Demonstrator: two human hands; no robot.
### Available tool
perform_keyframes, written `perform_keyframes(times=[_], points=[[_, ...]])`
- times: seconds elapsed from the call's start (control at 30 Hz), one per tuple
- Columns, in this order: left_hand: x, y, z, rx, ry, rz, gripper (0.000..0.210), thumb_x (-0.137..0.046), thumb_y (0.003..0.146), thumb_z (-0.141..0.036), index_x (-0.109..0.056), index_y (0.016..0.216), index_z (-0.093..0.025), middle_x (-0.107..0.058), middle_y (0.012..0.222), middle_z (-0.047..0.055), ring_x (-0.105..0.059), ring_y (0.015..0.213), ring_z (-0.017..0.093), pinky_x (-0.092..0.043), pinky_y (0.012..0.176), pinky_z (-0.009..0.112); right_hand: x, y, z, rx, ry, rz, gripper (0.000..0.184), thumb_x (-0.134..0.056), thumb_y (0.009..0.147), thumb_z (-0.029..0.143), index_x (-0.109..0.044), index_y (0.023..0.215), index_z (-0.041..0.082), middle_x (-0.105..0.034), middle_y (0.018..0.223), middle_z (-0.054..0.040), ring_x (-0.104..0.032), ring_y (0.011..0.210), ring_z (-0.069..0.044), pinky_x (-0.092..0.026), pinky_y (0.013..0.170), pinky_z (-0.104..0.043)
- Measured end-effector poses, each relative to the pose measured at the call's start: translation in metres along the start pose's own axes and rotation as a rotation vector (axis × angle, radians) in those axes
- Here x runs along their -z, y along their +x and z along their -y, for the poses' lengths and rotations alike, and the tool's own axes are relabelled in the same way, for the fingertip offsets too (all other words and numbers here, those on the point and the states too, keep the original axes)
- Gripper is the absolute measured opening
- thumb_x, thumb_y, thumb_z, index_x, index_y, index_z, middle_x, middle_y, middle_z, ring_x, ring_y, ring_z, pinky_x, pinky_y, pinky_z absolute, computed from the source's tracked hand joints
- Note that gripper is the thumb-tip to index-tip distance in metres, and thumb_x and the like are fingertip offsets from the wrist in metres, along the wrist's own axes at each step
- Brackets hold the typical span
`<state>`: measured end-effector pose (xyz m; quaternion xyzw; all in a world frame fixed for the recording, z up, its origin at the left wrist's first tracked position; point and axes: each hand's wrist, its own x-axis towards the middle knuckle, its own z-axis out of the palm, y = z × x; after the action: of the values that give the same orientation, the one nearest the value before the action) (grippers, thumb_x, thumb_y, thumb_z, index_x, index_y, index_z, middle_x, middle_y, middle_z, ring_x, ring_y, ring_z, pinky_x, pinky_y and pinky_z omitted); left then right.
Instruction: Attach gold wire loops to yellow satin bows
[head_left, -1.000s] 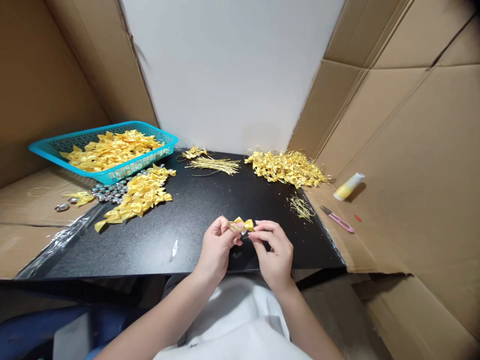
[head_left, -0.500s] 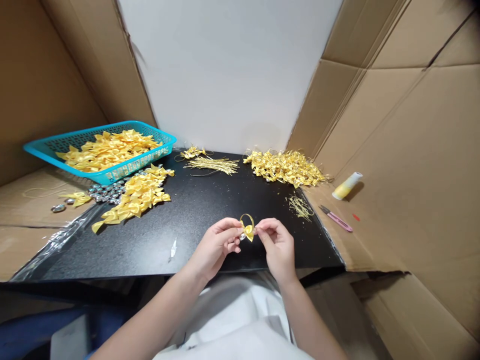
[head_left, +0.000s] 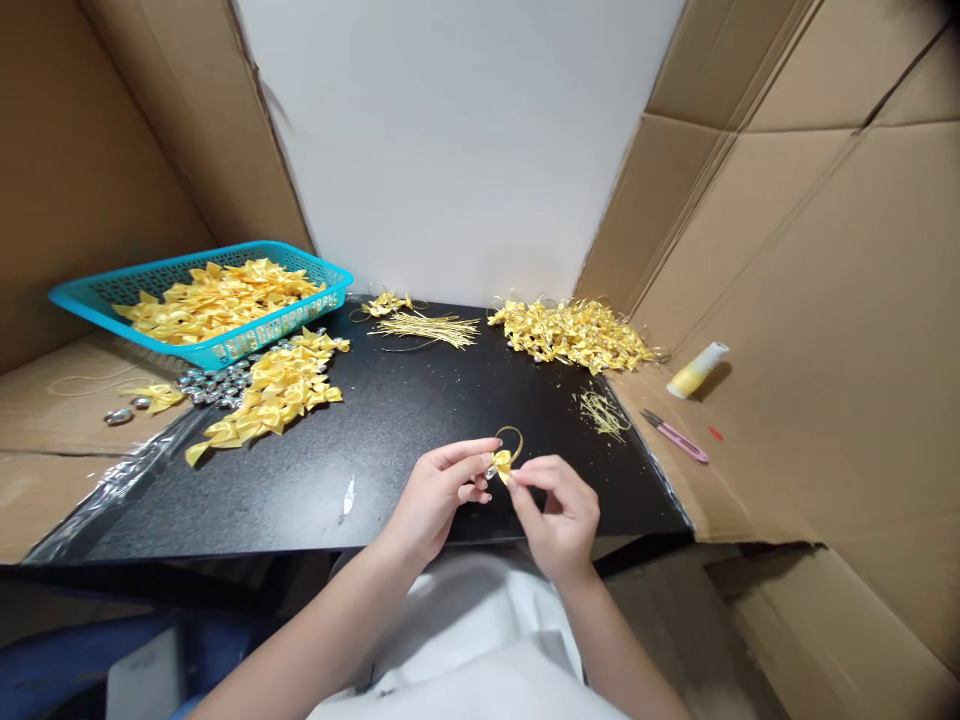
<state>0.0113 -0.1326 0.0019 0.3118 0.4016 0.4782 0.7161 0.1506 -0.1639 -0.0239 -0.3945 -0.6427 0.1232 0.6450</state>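
Observation:
A small yellow ribbon bow (head_left: 502,462) with a loop of gold cord (head_left: 519,440) is held above the near part of the black table (head_left: 420,410). My left hand (head_left: 442,490) pinches the bow's left side, where a shiny silvery bell or bead (head_left: 491,472) shows beside the fingers. From the right, thumb and forefinger of my right hand (head_left: 559,510) pinch the bow's lower right tip. The fingers partly cover the bow's edges.
On the left, a teal basket (head_left: 277,335) holds yellow bows; loose bows (head_left: 277,390) and silver bells or beads (head_left: 214,385) lie before it. Gold cords (head_left: 427,328) and a heap of corded bows (head_left: 570,335) lie at the back. Pink thread snips (head_left: 679,438) and a thread spool (head_left: 696,370) stay right.
The bow has shifted slightly right and turned, its cord loop now leaning right. My right hand has moved a little down and pinches the bow's lower tip instead of its right side.

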Motion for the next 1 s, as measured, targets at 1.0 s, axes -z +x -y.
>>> perform_keyframes(times=[1.0], points=[[-0.0014,0.0025,-0.0082,0.128,-0.130,0.021,0.026,-0.082,0.054,-0.013,-0.076,0.080,-0.010,-0.067,0.060,0.003,-0.051,0.047,0.005,-0.040,0.046,0.014,-0.0037,0.0021,0.0035,0.033,-0.178,-0.015,0.015,-0.060,0.078,0.006,-0.066,0.074,0.019,-0.064,0.071,-0.0024,-0.062,0.064,-0.014,-0.051,0.059,-0.026]])
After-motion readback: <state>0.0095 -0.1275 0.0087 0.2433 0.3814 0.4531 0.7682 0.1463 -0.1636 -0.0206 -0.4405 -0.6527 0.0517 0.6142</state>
